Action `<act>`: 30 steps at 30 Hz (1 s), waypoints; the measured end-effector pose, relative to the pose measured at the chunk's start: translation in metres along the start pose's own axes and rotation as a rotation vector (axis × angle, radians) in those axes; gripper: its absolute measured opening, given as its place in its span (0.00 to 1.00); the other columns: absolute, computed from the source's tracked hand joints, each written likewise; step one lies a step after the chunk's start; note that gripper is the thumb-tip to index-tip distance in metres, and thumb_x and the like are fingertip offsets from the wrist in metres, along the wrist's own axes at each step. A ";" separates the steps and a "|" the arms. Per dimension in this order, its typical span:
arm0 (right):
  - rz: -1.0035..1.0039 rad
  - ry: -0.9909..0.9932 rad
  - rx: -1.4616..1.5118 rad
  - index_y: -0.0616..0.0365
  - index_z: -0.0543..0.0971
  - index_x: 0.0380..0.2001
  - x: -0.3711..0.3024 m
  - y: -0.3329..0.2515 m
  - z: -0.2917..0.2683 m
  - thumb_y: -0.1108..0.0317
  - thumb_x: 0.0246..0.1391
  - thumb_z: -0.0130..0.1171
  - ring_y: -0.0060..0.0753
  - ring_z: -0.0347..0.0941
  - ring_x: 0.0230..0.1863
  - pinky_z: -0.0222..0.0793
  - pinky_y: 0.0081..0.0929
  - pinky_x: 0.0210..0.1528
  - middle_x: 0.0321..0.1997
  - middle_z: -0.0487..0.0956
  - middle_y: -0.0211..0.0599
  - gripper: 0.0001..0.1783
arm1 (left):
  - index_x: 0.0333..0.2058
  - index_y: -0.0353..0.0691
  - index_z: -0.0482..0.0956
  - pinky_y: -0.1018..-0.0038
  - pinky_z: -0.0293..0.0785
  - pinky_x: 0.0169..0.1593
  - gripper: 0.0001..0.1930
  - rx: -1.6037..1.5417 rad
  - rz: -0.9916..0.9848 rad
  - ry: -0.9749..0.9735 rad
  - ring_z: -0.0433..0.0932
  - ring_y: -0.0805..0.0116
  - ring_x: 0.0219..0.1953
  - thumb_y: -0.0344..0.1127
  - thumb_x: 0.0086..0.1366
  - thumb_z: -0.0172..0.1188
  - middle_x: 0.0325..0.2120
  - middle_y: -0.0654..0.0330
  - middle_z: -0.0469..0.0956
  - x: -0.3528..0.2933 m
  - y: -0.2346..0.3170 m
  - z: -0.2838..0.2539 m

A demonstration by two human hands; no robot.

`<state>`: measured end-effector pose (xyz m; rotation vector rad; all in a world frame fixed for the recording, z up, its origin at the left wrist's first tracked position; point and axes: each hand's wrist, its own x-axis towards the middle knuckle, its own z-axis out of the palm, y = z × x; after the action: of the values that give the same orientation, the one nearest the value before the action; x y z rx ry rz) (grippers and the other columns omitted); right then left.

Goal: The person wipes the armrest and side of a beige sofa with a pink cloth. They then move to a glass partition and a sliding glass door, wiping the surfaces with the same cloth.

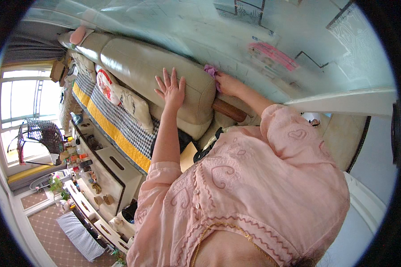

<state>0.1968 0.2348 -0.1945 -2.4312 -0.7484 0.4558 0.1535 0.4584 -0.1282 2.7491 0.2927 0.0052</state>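
Note:
My left hand (171, 92) lies flat with its fingers spread on the top of a beige leather sofa backrest (140, 58). In my right hand (227, 84) is a crumpled purple cloth (210, 70), pressed at the rear edge of that backrest, near its end and beside the wall. My fingers close around the cloth and partly hide it. Just below the right hand, a brown wooden armrest (229, 110) juts out from the sofa's end.
Patterned cushions (136, 107) lean along the sofa seat, over a checked cover with yellow bands (106, 129). A pale blue-green wall (200, 33) runs behind the backrest. To the left stand a white-sided table (116, 167), a hanging wicker chair (42, 135) and a bright window (24, 100).

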 end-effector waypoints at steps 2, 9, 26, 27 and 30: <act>-0.023 0.050 0.039 0.57 0.69 0.49 -0.003 -0.004 -0.003 0.75 0.45 0.47 0.54 0.66 0.51 0.64 0.38 0.53 0.54 0.66 0.50 0.23 | 0.62 0.59 0.52 0.43 0.24 0.60 0.30 -0.011 -0.007 0.003 0.26 0.55 0.67 0.57 0.63 0.41 0.66 0.65 0.36 0.001 -0.002 0.001; -0.121 0.129 0.044 0.59 0.71 0.46 -0.077 -0.007 -0.020 0.76 0.47 0.43 0.52 0.65 0.52 0.64 0.38 0.52 0.55 0.66 0.48 0.20 | 0.62 0.59 0.53 0.43 0.24 0.61 0.30 -0.004 -0.017 -0.039 0.26 0.55 0.67 0.58 0.62 0.41 0.66 0.65 0.37 0.002 0.001 -0.002; 0.055 0.056 1.964 0.65 0.65 0.50 -0.082 -0.070 -0.085 0.68 0.59 0.41 0.40 0.69 0.51 0.66 0.41 0.55 0.52 0.70 0.45 0.18 | 0.55 0.37 0.63 0.70 0.60 0.58 0.25 -0.969 0.158 -0.111 0.66 0.57 0.55 0.48 0.67 0.44 0.54 0.53 0.67 -0.012 0.020 -0.029; 0.063 0.018 1.976 0.65 0.65 0.50 -0.078 -0.072 -0.087 0.68 0.59 0.41 0.41 0.69 0.52 0.66 0.42 0.55 0.52 0.70 0.45 0.18 | 0.54 0.35 0.64 0.69 0.61 0.57 0.24 -1.158 0.056 -0.178 0.67 0.59 0.54 0.47 0.67 0.44 0.53 0.53 0.67 -0.021 0.037 -0.044; 0.075 -0.083 2.015 0.65 0.64 0.51 -0.069 -0.073 -0.088 0.69 0.58 0.41 0.42 0.68 0.53 0.66 0.44 0.56 0.52 0.70 0.46 0.18 | 0.51 0.32 0.67 0.69 0.65 0.53 0.22 -1.572 -0.160 -0.382 0.70 0.64 0.50 0.44 0.67 0.44 0.49 0.53 0.70 -0.035 0.056 -0.066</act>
<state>0.1530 0.2086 -0.0707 -0.5228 0.0284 0.7580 0.1276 0.4245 -0.0452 1.1294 0.2287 -0.2237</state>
